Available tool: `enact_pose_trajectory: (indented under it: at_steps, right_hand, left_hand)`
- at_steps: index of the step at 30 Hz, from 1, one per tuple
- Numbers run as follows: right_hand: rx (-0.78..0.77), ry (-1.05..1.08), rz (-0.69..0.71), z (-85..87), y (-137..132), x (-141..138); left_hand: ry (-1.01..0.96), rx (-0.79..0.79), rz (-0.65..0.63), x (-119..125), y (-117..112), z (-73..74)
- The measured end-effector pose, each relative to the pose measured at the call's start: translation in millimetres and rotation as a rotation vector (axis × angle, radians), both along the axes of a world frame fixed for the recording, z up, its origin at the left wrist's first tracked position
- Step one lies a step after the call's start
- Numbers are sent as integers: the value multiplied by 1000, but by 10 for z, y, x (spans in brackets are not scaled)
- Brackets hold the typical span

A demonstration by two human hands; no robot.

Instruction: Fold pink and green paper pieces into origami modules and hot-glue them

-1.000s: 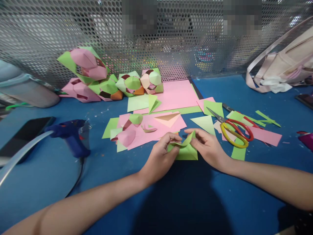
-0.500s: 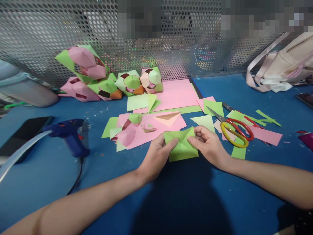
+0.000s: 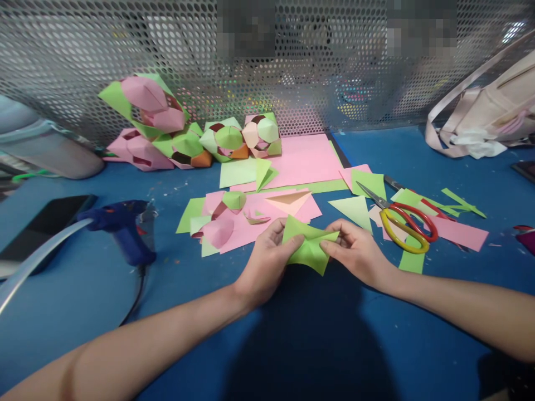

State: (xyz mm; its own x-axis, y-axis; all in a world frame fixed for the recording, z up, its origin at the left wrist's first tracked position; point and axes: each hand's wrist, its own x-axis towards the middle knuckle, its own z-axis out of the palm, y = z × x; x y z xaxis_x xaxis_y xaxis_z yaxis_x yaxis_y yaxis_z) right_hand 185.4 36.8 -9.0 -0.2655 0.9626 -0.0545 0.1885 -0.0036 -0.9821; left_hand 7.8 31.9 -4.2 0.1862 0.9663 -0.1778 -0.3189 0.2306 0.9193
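Observation:
Between my two hands a creased green paper square [image 3: 309, 248] is held up over the blue table, its sides bent inward. My left hand [image 3: 271, 253] pinches its left edge, thumb on top and fingers underneath. On the opposite edge, my right hand [image 3: 355, 248] grips the paper the same way. Right of that hand lie scissors [image 3: 403, 223] with one red and one yellow handle, resting on paper scraps. Just beyond my left hand are pink sheets with folded paper pieces [image 3: 217, 231] on them.
Folded paper balls [image 3: 225, 142] stand along the perforated metal screen [image 3: 309, 72]. At left are a blue glue gun [image 3: 121, 225] with its cord, a dark phone [image 3: 45, 228] and a grey container [image 3: 50, 145]. A pale bag [image 3: 497, 106] sits at the back right.
The green paper has turned and buckled between my hands, its lower corner now pointing down. Both hands still grip it. The view has shifted slightly.

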Motion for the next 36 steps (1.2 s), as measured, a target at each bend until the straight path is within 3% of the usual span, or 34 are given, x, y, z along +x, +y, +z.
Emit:
enact_pose_trajectory:
  at_steps: [8,20,28,36]
  right_hand:
    - [18,37,16,-59,1,17]
    - [98,-10,-31,13,-14,26]
    - [154,-21,-25,83,-2,39]
    - [161,33,-17,143,-12,34]
  left_hand:
    - [41,15,-23,10,-16,31]
    - [153,54,-66,-22,-43,45]
    - [380,275,-124,-64,-62,33]
    - [488,431,-210,-62,-60,88]
